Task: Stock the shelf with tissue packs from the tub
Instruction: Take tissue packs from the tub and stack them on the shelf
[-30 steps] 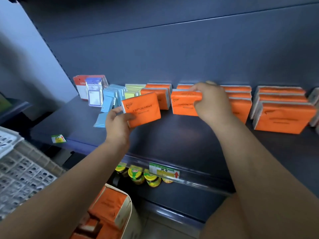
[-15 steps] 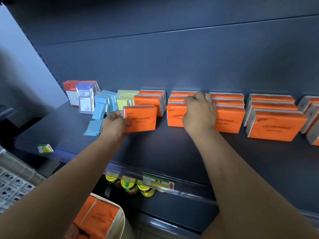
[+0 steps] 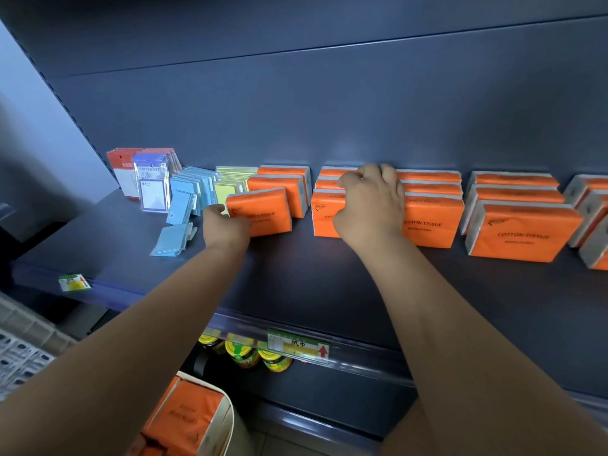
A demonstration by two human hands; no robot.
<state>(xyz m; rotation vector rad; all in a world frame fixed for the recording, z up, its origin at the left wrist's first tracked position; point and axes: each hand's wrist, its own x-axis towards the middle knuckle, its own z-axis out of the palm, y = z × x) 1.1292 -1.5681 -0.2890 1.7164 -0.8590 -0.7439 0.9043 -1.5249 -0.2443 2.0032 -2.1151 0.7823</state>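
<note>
Head camera, and both hands are up on the shelf (image 3: 329,281). The left hand (image 3: 223,227) is clamped on the lower left corner of an orange tissue pack (image 3: 263,212), fingers curled round its edge. The pack stands on its long edge, a touch tilted, just in front of the left row (image 3: 283,185) of two like it.

Over to the right, the right hand (image 3: 371,205) is draped over the middle front pack (image 3: 324,218), fingers hooked over its top edge. Whether the fingertips reach the packs behind is hard to say, as the knuckles hide them.

By the look of it, the step in hand is seating that left pack. To do it well, she or he should slide it straight back until it touches the pack behind. Its base should sit flat and its printed face forward, level with the middle front pack. The right hand does well to brace its row while the left lets go only once the pack stands alone.

The loose blue packets (image 3: 172,235) lie just left of the wrist and are easily knocked. Down near, the tub (image 3: 228,413) shows more orange packs (image 3: 187,419) waiting.
</note>
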